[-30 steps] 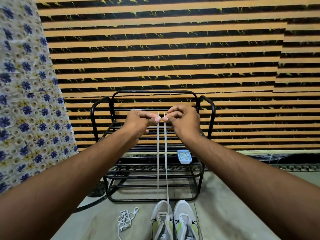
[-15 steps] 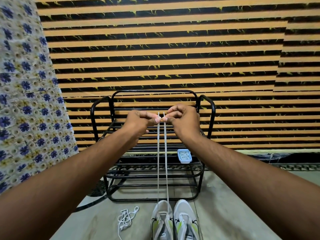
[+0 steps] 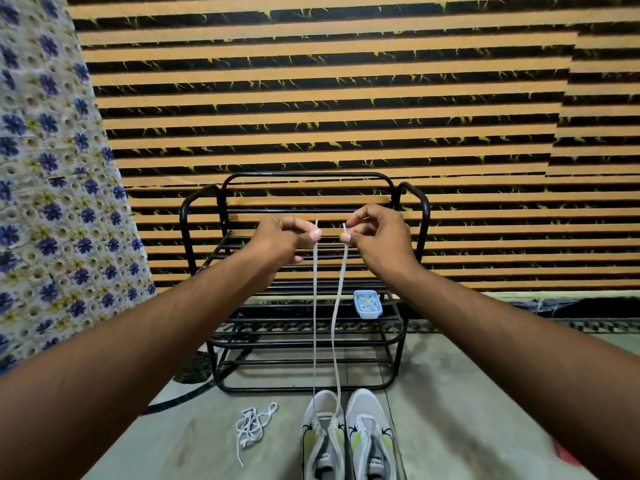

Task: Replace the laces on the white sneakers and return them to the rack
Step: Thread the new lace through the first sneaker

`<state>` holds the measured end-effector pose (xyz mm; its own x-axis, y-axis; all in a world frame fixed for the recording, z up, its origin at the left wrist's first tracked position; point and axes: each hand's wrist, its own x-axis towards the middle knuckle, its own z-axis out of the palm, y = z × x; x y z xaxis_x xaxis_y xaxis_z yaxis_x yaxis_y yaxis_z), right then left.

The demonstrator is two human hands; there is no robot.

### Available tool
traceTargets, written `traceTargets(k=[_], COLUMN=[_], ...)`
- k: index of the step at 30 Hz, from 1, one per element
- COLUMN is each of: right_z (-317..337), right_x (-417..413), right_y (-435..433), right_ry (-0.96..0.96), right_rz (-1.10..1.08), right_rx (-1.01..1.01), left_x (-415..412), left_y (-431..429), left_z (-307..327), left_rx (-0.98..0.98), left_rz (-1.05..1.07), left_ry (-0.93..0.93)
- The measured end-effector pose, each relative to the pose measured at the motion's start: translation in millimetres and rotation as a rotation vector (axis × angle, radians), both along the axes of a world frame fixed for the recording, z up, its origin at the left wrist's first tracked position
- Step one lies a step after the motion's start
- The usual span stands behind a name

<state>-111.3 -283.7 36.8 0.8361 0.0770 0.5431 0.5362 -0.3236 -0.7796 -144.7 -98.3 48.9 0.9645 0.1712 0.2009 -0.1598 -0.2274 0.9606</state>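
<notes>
Lacing is the step you are working through, judging by the head view. Your left hand [image 3: 282, 239] is pinching one end of the white lace [image 3: 314, 306] between thumb and forefinger, and your right hand [image 3: 379, 237] is pinching the other end, level with it and just apart. Both strands are hanging from your grip down to the sneaker [image 3: 323, 441] directly below, passing through its eyelets nearest the toe. The other sneaker [image 3: 372, 441] is standing against it, right of the strands. A loose lace [image 3: 251, 427] is lying below your left hand, and the rack [image 3: 304, 174] is standing beyond your grip. Next, I judge, you are needing even ends, then crossing them down into the following eyelets.
</notes>
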Motion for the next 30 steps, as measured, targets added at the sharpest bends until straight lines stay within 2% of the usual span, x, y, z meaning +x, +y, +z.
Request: traceTargets(k=[3, 9, 13, 19, 24, 27, 30], right_z=[-9.1, -61.9, -108.9, -191.4, -266.2, -307.8, -331.2], right_x=[2.2, -3.3, -5.2, 6.4, 21.6, 32.4, 38.5], right_y=[-19.5, -41.6, -41.3, -28.5, -15.4, -9.7, -4.6], right_ry=[0.073, 0.083, 0.128, 0.208, 0.307, 0.335, 0.359], right_rz=[0.095, 0.033, 0.049, 0.147, 0.24, 0.267, 0.279], right_rx=[-0.046, -0.378, -0.466, -0.547, -0.596, -0.626, -0.63], left_x=[-1.6, -5.1, -6.6, -6.1, -0.8, 4.3, 2.5], left_y=[1.4, 6.2, 12.1, 22.8, 29.3, 29.5, 25.3], left_z=[-3.9, -47.6, -112.5, -234.8, -331.2, -369.2, -387.4], left_rx=[0.056, 0.244, 0.366, 0.436, 0.51, 0.615, 0.505], left_rz=[-0.087, -0.156, -0.218, -0.223, -0.138, -0.12, -0.11], left_ry=[0.017, 0.138, 0.27, 0.444, 0.573, 0.578, 0.507])
